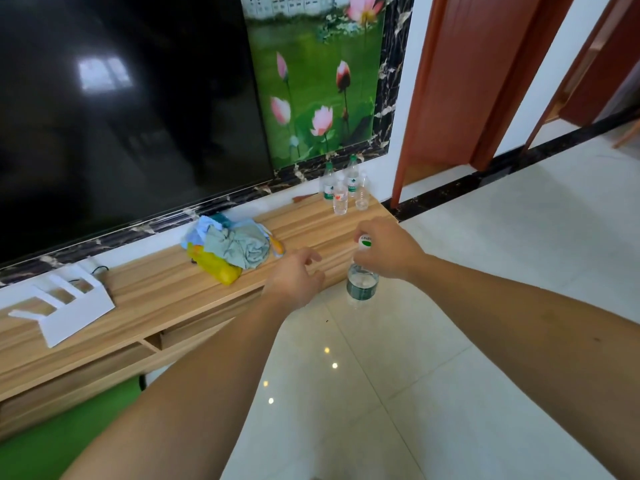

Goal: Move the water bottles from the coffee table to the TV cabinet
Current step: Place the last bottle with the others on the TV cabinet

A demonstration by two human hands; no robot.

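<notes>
While the right hand (pixel 388 249) carries a clear plastic water bottle with a dark green label (pixel 362 284), its fingers are closed around the neck and the upper part, so the bottle hangs below them, over the pale glossy floor tiles (pixel 485 271) and just in front of the edge of the long light-wood TV cabinet (pixel 145 289). It does not stand on the cabinet yet. The left hand (pixel 296 277) is beside it, to the left of the right fingers; its fingers are loosely curled and half open, and they hold nothing.

Beyond the right fingers, at the far end of the cabinet top near the wall, a group of four clear plastic bottles (pixel 344 188) already stands upright, close together. So I judge that a good part of the task is done: four bottles are delivered and a fifth one is almost there. What is left for this bottle is to set it on the wood. The coffee table is not in view, so I cannot tell whether more bottles wait there.

Left of the left fingers, on the cabinet, lies a crumpled bundle of pale blue and yellow cloth (pixel 230 249).
</notes>
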